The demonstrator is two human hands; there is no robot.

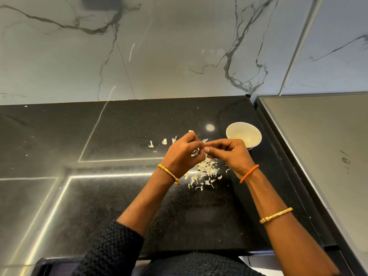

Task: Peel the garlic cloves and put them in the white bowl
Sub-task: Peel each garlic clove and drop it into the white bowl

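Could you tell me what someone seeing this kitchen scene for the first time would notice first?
First, the left hand and right hand meeting mid-frame over the black counter, pinching a small garlic clove between the fingertips. Just under them lies a heap of pale peels, and beyond the right hand sits the white bowl.

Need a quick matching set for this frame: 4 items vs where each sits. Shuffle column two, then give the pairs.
Items:
1. white bowl
2. pile of garlic skins
3. orange thread band
4. black knit sleeve

Places:
A. left forearm
B. right wrist
C. counter, beyond the right hand
D. counter, below both hands

Pairs: 1-C, 2-D, 3-B, 4-A
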